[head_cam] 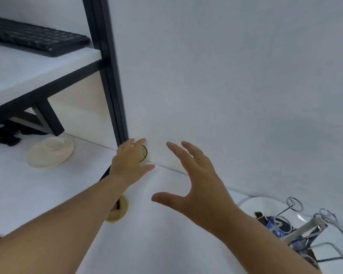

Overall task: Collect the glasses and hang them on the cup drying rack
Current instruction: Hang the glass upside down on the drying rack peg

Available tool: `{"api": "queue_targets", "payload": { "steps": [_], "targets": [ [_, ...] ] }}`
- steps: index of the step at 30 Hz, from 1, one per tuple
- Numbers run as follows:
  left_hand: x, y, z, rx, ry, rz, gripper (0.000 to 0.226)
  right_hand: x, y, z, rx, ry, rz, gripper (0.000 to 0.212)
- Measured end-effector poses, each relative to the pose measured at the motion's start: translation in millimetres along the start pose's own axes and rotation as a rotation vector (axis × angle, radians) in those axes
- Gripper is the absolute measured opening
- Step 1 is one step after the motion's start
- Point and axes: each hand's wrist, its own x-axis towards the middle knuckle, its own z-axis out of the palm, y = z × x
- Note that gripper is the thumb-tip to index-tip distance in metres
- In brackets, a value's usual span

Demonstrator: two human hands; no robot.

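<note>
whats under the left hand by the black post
A clear glass with a dark rim shows past the left hand's fingers, against the wall. The hand covers most of it, so its base and whether the grip has closed can't be seen.

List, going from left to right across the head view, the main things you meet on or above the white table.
Black keyboard on the shelf → cream bowl-like object → left hand at a clear glass → right hand, open over the table → chrome cup drying rack.
</note>
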Motion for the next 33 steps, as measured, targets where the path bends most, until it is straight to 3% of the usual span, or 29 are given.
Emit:
{"api": "queue_targets", "payload": {
  "steps": [8, 20, 33],
  "targets": [
    [18.5, -21.4, 15.9, -0.091, -0.020, -0.078, 0.072, 15.7, 10.1, 13.7, 0.027, 0.018, -0.031, 0.106],
    [6.3, -17.4, 14.4, -0.165, 0.027, -0.048, 0.074, 13.0, 20.4, 14.0, 0.042, 0.039, -0.016, 0.106],
    [-26.7, 113.3, -56.0, -0.314, 0.106, 0.132, 0.086, -36.0, 13.0, -76.6, 0.088, 0.236, 0.007, 0.107]
  ]
}}
